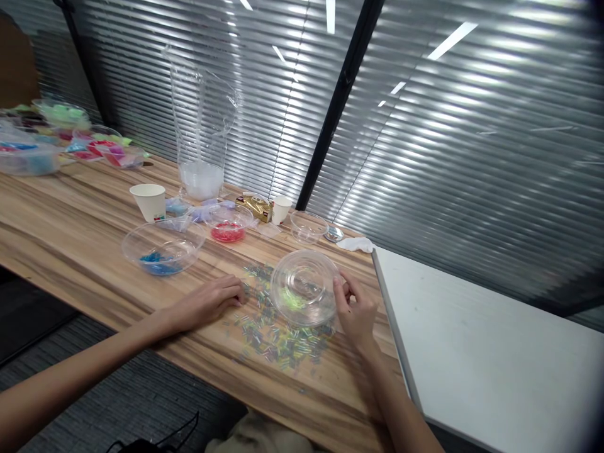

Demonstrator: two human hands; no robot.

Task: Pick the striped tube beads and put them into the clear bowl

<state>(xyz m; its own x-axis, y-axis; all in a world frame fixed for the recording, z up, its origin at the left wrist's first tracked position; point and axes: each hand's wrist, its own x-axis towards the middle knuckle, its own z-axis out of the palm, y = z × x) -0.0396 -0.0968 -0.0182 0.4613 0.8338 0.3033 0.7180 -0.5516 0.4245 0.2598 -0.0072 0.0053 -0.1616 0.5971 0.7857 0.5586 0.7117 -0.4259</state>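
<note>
My right hand (356, 307) grips the rim of a clear plastic bowl (306, 277), tilted above the table with some yellow-green pieces inside. Under and around that bowl, many small green, yellow and clear tube-like pieces (292, 343) lie scattered on the wood. My left hand (221, 296) rests on the table at the left edge of the scatter, fingers curled together; whether anything is between them is hidden. Beyond it stands a clear bowl with blue pieces (163, 261). A smaller clear bowl holds red pieces (228, 231).
Paper cups (150, 201) (282, 209), a gold packet (255, 206), an empty-looking clear bowl (308, 228) and a white tissue (355, 244) line the back. A tall plastic-lined container (202, 179) stands behind. More filled tubs (31, 158) crowd the far left. A white tabletop (491, 340) adjoins right.
</note>
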